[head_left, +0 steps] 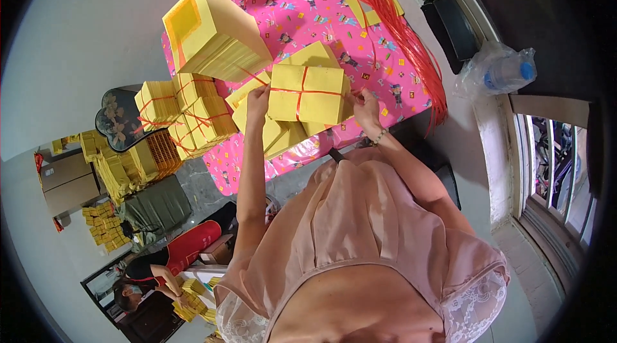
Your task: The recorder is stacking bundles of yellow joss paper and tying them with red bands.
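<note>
A bundle of yellow paper [286,104] lies in the middle of the table, bound crosswise with red plastic string [301,91]. My left hand [258,102] is closed at its left edge, pinching the string, whose loose end sticks out up and to the left. At the right edge, my right hand [366,109] has its fingers curled and pinched together; what lies between them is too small to make out. Loose yellow sheets [315,55] spread under and behind the bundle.
A tall stack of yellow paper [222,34] and several tied bundles [202,115] stand left on the pink patterned cloth [292,28]. Red string strands [402,34] hang over the right side. A chair back [119,118] is at left. Lower left, another person [157,272] handles yellow bundles.
</note>
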`<state>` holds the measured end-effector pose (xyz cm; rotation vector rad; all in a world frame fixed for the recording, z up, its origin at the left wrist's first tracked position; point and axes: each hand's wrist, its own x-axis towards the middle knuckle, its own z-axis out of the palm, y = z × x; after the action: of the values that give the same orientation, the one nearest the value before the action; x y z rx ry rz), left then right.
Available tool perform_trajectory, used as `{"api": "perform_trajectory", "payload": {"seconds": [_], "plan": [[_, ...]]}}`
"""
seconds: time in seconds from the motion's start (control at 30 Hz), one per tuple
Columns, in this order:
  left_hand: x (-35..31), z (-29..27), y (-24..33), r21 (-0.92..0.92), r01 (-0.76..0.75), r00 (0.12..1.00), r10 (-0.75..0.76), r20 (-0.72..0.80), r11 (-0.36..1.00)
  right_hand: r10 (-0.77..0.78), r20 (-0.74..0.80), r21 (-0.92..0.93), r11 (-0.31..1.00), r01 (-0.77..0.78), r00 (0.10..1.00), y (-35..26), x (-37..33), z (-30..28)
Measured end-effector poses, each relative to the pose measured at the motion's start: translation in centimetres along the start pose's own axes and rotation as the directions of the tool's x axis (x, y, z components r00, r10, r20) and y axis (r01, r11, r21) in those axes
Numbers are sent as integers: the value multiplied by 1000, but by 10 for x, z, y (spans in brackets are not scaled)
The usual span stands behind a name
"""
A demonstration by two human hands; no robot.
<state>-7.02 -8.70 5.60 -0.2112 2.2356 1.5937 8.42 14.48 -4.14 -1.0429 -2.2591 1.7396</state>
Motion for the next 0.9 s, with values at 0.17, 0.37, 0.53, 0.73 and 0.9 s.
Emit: {"api": "perform_trajectory", "payload": {"seconds": [0.17, 0.37, 0.53, 0.73, 0.9], "plan": [[8, 2, 5, 114, 14, 995, -25, 99, 993, -41, -17, 118, 992, 43, 999, 0, 0, 1], [-10, -20, 1, -2, 78, 993, -78, 88, 997, 0, 17, 535, 845, -9, 1000, -53, -19, -6], [-38, 3, 16, -419, -177, 984, 150, -96, 891, -263, -95, 618, 741, 264, 960, -93, 9, -22], [-26, 22, -15, -675, -185, 982, 119, -144, 714, -519, -5, 711, 600, 368, 855, -142, 33, -30], [-27, 52, -45, -838, -235, 967, 32, -252, 493, -491, 166, 729, 645, 229, 855, -124, 53, -30]]}}
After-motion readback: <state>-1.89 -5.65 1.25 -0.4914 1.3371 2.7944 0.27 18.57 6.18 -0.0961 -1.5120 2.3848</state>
